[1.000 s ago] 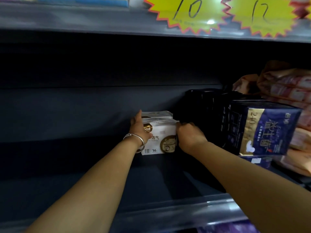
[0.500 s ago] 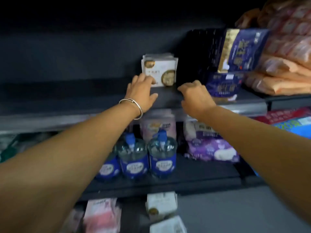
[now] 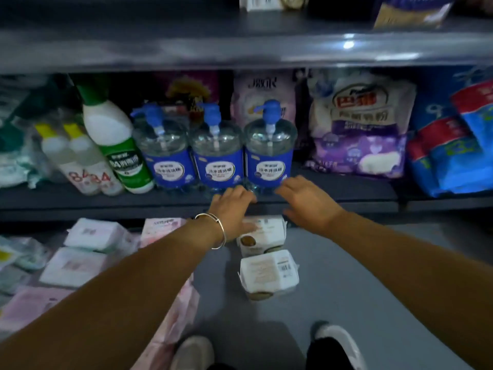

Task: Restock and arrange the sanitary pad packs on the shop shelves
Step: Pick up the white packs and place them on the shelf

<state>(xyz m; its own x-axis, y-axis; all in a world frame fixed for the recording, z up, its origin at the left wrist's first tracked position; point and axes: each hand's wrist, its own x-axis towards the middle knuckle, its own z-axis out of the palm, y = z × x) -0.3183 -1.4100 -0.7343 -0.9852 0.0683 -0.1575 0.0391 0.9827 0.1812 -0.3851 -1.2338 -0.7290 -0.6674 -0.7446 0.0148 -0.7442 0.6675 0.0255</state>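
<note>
Both arms reach forward and down, palms down, over the grey floor [image 3: 373, 276] in front of the shelving. The left hand [image 3: 231, 206], a silver bangle [image 3: 214, 231] on its wrist, has its fingers straight and loosely spread, holding nothing; its fingertips lie over the top edge of a white pad pack [image 3: 262, 231] standing on the floor, though contact cannot be judged from here. The right hand [image 3: 306, 201] is likewise spread and relaxed, empty, hovering just right of and above that same pack.

A second white pad pack [image 3: 268, 273] sits on the floor just in front of the first, barcode face up, the two touching or nearly so. To the left on the floor, a loose spread of further packs: white wrapped ones [image 3: 93, 233] and pink ones [image 3: 162, 228], blurred.

The lower shelf [image 3: 80, 201] carries three clear pump bottles with blue labels [image 3: 218, 158] in a row, a tilted white-and-green bottle [image 3: 117, 145] leaning beside them, small yellow-capped bottles [image 3: 72, 156] further left, purple-and-white bags [image 3: 360, 129] to the right, and blue-and-red bags [image 3: 453, 145] at far right. The upper shelf edge [image 3: 240, 49] runs across the top, with the bottom of a white pack [image 3: 260, 2] just visible on it.

Two white shoes [image 3: 338, 345] show at the bottom of view.
</note>
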